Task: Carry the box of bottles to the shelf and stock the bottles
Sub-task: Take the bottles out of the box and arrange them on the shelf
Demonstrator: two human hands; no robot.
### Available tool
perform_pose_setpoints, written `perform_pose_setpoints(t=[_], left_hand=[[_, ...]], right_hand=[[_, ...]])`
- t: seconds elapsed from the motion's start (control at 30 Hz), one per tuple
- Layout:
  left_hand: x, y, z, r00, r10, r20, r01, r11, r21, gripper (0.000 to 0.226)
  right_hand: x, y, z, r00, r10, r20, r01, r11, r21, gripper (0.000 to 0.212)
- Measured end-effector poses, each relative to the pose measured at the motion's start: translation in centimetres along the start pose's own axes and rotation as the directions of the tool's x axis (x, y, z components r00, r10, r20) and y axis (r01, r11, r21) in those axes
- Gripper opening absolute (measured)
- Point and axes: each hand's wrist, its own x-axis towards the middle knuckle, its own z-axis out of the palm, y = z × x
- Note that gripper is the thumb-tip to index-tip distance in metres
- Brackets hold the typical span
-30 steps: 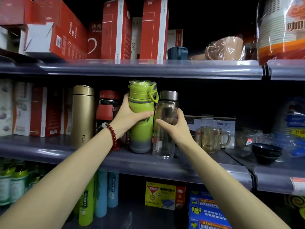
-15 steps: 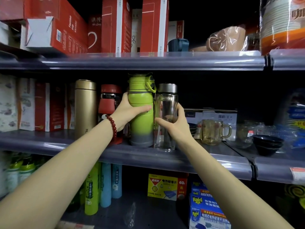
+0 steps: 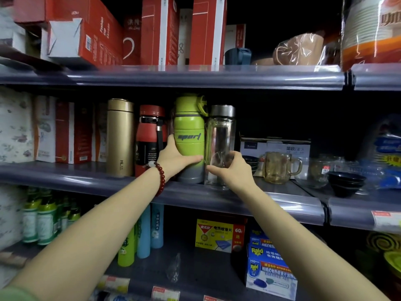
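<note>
A green sport bottle [image 3: 189, 131] stands upright on the middle shelf [image 3: 249, 205]. My left hand [image 3: 175, 158], with a red bead bracelet on the wrist, wraps around its lower half. Touching it on the right stands a clear glass bottle [image 3: 221, 135] with a silver cap. My right hand [image 3: 233, 170] grips the glass bottle near its base. Left of the green bottle stand a red bottle [image 3: 149, 135] and a gold flask [image 3: 120, 137]. The box of bottles is not in view.
A glass mug [image 3: 278, 167], glass bowls and dark bowls [image 3: 346, 184] sit right of the bottles. Red boxes [image 3: 160, 29] fill the top shelf. The lower shelf holds spray cans [image 3: 149, 229], green bottles and mosquito-repellent boxes [image 3: 219, 234].
Both bottles have been pushed further back onto the shelf and set down. My hands have slid lower on them. The green bottle has turned so its logo faces me.
</note>
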Motion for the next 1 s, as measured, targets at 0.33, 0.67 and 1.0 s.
perform_pose_setpoints(t=[0.33,0.67,1.0], left_hand=[[-1.0,-0.1,0.7,0.998,-0.044,-0.052,0.044,0.999,-0.001,0.097],[-3.1,-0.3,-0.8,0.999,-0.045,0.022,0.035,0.936,0.351,0.069],[-7.2,-2.1,-7.7,0.990,0.101,0.103,-0.136,0.888,0.438,0.024]], right_hand=[[-2.8,0.6,-0.6,0.961,-0.153,-0.229,0.110,0.976,-0.189,0.059],[-5.0,-0.4,1.1,0.921,-0.389,0.025,0.372,0.859,-0.350,0.015],[-6.1,-3.4,6.4,0.891,-0.423,0.165,0.453,0.802,-0.388,0.019]])
